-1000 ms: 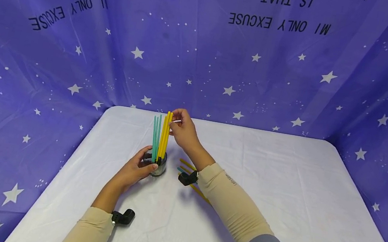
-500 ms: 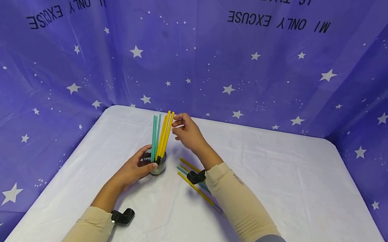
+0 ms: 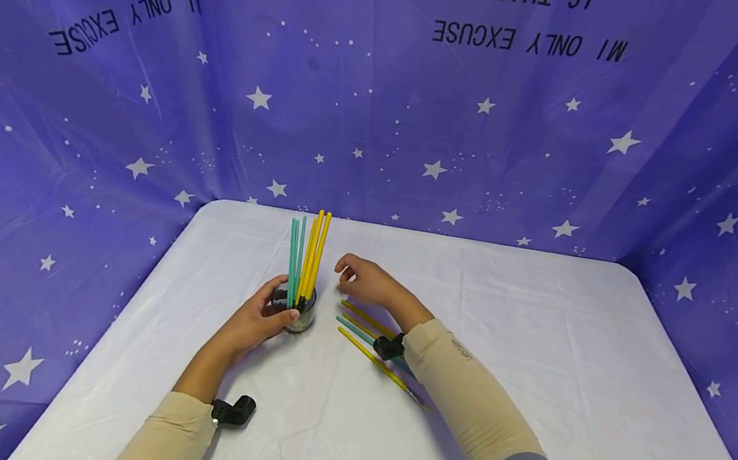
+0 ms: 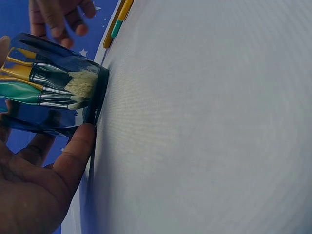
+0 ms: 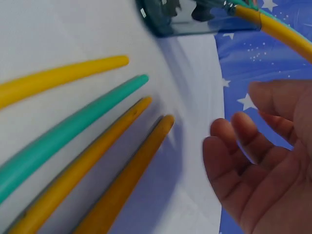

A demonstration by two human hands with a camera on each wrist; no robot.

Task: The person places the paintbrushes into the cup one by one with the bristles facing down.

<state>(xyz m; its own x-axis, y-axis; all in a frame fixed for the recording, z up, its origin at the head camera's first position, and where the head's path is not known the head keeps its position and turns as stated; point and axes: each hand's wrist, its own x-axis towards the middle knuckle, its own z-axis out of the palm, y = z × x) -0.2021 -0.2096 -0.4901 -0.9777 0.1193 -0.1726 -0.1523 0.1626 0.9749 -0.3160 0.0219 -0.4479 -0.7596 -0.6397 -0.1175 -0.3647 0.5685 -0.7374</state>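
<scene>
My left hand (image 3: pixel 252 326) holds a clear glass cup (image 3: pixel 302 323), thumb on the near side and fingers round the left. Teal paintbrushes (image 3: pixel 294 254) and yellow paintbrushes (image 3: pixel 317 254) stand in it, handles up; the left wrist view shows their pale bristles (image 4: pixel 82 84) at the bottom. To the right of the cup, apart from it, hovers my right hand (image 3: pixel 368 281), fingers loosely curled around nothing. Under it lie several loose brushes, with a yellow brush (image 5: pixel 68 73) and a teal brush (image 5: pixel 73 124) among them. My right forearm hides part of these in the head view.
A white cloth (image 3: pixel 579 357) covers the table. Purple star-patterned curtains (image 3: pixel 387 106) hang behind and at both sides. Each wrist bears a small black camera, such as the left one (image 3: pixel 234 411).
My right hand has let go of the yellow brush in the cup and moved right and down, towards the loose brushes. The left hand has kept its hold on the cup.
</scene>
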